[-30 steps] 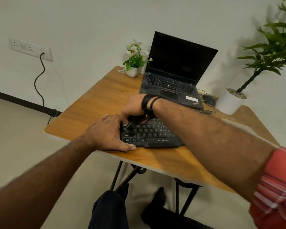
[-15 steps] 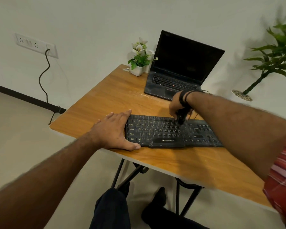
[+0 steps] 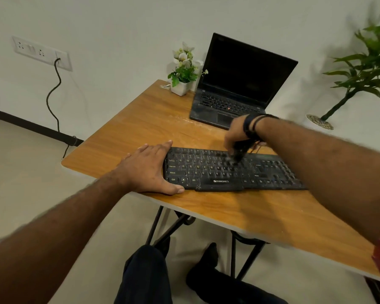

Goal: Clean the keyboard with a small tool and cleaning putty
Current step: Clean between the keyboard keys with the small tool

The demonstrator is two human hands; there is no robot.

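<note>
A dusty black keyboard [image 3: 208,170] lies along the front of the wooden table [image 3: 154,119]. My left hand [image 3: 148,170] lies flat against the keyboard's left end, fingers straight, thumb along its front edge. My right hand [image 3: 237,133] hovers over the keyboard's upper middle rows and grips a small black brush-like tool [image 3: 239,151]. The tool's tip touches the keys and looks blurred. No cleaning putty is visible.
An open black laptop [image 3: 233,97] stands at the table's far side, with a small white flower pot [image 3: 181,84] to its left. A tall green plant [image 3: 360,80] rises at the right. A wall socket [image 3: 42,52] with a hanging cable is on the left wall.
My right hand with the tool has moved from the keyboard's left end to its upper middle keys. My left hand has stayed at the left end.
</note>
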